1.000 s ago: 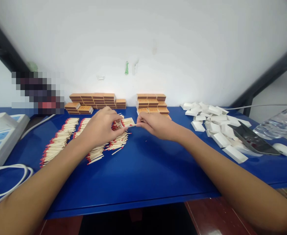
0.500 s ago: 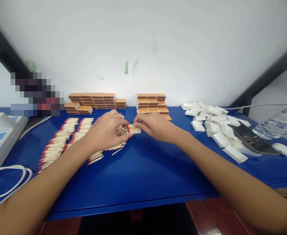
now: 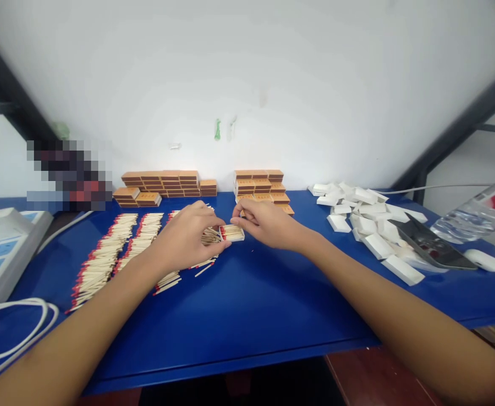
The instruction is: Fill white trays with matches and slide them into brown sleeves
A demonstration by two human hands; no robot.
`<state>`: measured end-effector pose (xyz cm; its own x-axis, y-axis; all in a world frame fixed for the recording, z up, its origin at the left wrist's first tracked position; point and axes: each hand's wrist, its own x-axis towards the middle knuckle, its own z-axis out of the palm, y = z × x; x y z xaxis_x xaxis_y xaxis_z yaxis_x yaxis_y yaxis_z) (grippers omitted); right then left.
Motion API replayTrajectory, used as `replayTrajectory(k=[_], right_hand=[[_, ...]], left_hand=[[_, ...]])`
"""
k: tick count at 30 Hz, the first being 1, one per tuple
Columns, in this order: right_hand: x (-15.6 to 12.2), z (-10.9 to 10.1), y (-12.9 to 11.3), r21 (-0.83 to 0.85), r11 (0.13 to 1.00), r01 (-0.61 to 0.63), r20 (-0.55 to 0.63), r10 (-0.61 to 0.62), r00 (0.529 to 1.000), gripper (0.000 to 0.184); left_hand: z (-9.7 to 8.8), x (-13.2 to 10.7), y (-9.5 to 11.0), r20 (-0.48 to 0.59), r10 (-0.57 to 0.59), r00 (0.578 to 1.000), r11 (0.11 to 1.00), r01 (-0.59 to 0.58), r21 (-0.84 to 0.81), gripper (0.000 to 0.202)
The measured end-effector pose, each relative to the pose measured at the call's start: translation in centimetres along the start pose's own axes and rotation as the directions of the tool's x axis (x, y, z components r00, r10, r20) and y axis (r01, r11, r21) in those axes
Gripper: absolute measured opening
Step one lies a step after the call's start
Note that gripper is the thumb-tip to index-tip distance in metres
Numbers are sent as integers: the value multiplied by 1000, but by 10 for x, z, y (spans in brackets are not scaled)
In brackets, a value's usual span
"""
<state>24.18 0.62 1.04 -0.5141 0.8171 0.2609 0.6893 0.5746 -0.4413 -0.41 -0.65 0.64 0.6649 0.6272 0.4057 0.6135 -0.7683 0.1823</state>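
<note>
A small white matchbox tray filled with red-headed matches lies over the blue table. My left hand grips its left end between thumb and fingers. At the tray's right end is my right hand, thumb and forefinger pinched together just above the matches; whatever is between those fingertips is too small to make out. Under and beside my left hand lie loose matches, partly hidden by it. Farther left, two long rows of matches have their red heads pointing mostly left.
Orange-and-brown matchboxes are stacked against the wall, with a stepped stack right of them. White trays are heaped at right by a dark phone-like slab, a mouse and a plastic bottle. A power strip stands left.
The camera view has tilted up a little. My right fingers have lifted slightly from the tray's right end, so more of the matches shows. My left hand keeps its hold.
</note>
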Motion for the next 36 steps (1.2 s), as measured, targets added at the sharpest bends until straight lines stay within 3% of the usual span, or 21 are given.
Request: replayTrajectory(k=[5,8,12,17,21,25,29,31,33,36], right_hand=[[47,-5,2,-154,979,-137,-123,119,985,26],[91,-3,-4,-437,895,-91,-45,80,996,33],[136,7,-12,-542,840,-7,49,40,998,33],[156,16,-3,-596,802,48,107,20,994,25],[154,9,-1,-627,777,63,92,-7,996,30],[114,-22,-4,-652,757,38,34,-21,999,36],[14,-48,8,-626,780,-18,-84,-45,995,35],[-41,-48,18,-585,811,-24,-85,-32,996,37],[-83,-43,26,-519,854,10,-16,-21,1000,35],[-110,-36,31,-391,920,-5,46,24,999,28]], left_hand=[[4,-1,2,5,11,1000,1000,-11,3,28],[6,-1,4,21,25,999,1000,-25,-1,24],[8,-2,5,20,24,1000,1000,-24,-7,27],[11,-4,5,8,25,1000,1000,-25,-14,31],[12,-5,4,4,23,1000,1000,-23,-5,28],[9,-4,2,-10,20,1000,999,-19,30,28],[4,-3,2,-30,24,999,999,-22,50,29],[4,-3,2,-35,30,999,998,-28,52,29],[6,-3,2,-37,38,999,998,-36,57,30],[9,-3,1,-29,47,998,997,-45,56,32]])
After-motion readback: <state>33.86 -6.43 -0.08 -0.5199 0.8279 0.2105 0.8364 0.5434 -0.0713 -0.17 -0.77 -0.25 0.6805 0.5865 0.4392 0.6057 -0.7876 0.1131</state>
